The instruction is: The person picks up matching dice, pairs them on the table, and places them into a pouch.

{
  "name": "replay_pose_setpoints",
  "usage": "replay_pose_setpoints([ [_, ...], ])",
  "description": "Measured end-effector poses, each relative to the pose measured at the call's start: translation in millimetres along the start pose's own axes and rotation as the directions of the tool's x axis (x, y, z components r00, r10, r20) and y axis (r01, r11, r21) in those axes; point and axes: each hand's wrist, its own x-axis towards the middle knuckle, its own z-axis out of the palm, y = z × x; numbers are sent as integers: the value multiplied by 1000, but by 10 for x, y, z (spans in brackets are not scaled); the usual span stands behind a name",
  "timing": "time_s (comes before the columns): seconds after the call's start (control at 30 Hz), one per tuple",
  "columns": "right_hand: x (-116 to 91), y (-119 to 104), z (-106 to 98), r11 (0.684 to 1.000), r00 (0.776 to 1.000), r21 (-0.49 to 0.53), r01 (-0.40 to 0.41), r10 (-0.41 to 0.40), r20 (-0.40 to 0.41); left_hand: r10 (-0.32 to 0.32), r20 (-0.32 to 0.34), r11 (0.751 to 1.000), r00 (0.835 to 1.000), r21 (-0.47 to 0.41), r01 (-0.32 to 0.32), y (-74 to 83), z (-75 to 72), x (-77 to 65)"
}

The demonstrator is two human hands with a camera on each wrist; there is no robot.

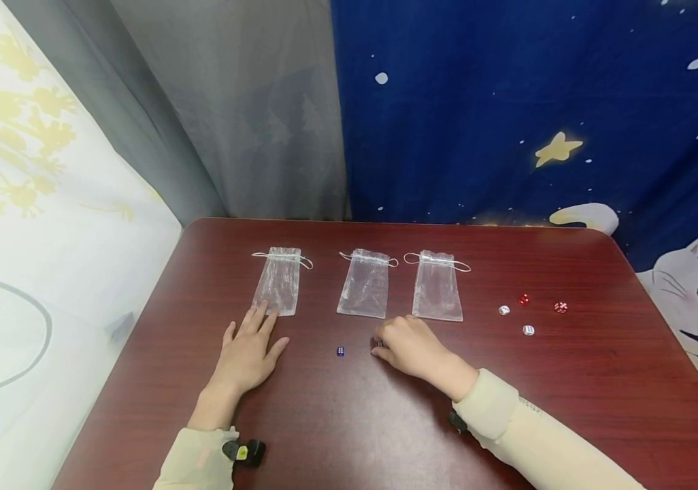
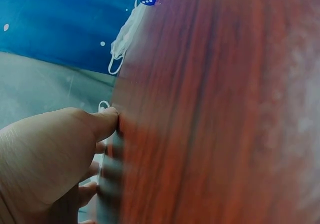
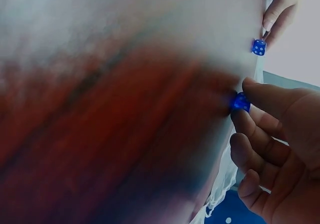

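My right hand (image 1: 413, 346) pinches a blue die (image 3: 241, 102) between thumb and fingertips, low over the table in front of the middle and right pouches. A second blue die (image 1: 340, 351) lies on the table to its left, between my two hands. My left hand (image 1: 246, 354) rests flat with fingers spread, its fingertips on the lower edge of the left sheer drawstring pouch (image 1: 280, 280). Beside that pouch lie a middle pouch (image 1: 364, 286) and a right pouch (image 1: 437, 288), all flat with their white cords at the far end.
On the right of the dark red table (image 1: 606, 381) lie two red dice, one nearer the pouches (image 1: 524, 299) and one farther right (image 1: 561, 307). Two clear dice sit there too, an upper one (image 1: 504, 310) and a lower one (image 1: 528, 330). Curtains (image 1: 508, 102) hang behind.
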Motion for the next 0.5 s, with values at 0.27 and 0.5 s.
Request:
replay_pose_setpoints([
  [0.27,-16,42,-38,995,999,97,-27,30,-26,44,-90,999,995,5,-44,61,-123,82],
  [0.5,6,66,-131,988,994,126,-91,97,-43,81,-209,997,975,1,-83,9,-302,337],
])
